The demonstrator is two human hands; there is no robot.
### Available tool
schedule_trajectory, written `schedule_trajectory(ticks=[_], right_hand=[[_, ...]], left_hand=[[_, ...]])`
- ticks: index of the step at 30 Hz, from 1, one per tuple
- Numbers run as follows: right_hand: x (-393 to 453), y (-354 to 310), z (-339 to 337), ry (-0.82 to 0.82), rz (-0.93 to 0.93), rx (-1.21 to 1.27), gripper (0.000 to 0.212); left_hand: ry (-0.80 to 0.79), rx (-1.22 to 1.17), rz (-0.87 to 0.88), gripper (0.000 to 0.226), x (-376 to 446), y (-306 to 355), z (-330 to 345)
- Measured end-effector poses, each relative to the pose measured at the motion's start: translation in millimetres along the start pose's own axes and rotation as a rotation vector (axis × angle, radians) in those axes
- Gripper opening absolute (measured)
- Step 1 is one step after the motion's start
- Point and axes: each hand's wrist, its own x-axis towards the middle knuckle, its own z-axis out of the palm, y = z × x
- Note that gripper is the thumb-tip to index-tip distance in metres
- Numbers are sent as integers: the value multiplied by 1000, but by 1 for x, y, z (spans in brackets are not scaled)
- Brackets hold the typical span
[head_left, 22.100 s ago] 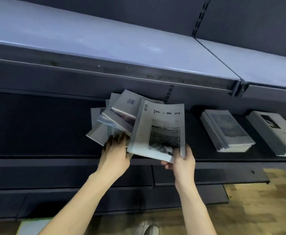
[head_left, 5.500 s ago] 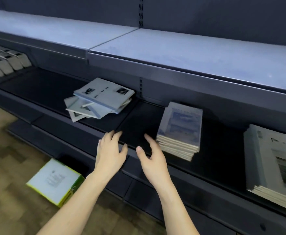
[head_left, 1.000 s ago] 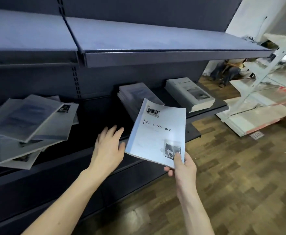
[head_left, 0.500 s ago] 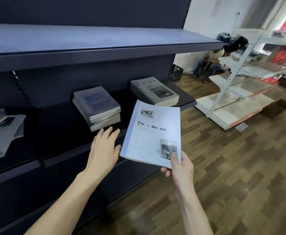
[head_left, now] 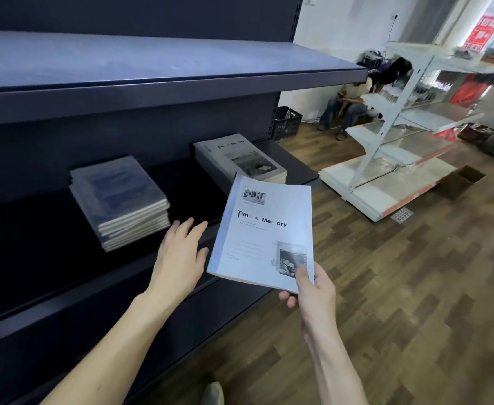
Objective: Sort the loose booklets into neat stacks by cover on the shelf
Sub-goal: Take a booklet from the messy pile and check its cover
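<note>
Stacks (head_left: 120,200) on shelf (head_left: 181,255); white rack (head_left: 400,135) beyond.

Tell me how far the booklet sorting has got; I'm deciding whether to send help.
Done: two neat stacks sit on the shelf, a dark-cover stack and a photo-cover stack. In hand: the right hand pinches a pale "Time & Memory" booklet by its corner; the left hand hovers open near the shelf edge. Left: placing this booklet. No loose pile is in view, so I cannot tell what remains.
</note>
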Motion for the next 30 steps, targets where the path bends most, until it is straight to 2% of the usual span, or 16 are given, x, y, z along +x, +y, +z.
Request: schedule_trajectory(ticks=[10,20,26,30], right_hand=[[110,-31,19,-39,-14,-129,16],[195,-36,49,-152,30,-221,18],[263,-56,58,-233,-136,-502,26],[297,-78,62,-294,-218,-625,42]], left_hand=[[-32,-148,-64,53,101,14,31],[-63,-116,-191,53,144,0,46],[-39,-84,-315,52,164,12,57],[-14,-51,-393,52,181,25,65]])
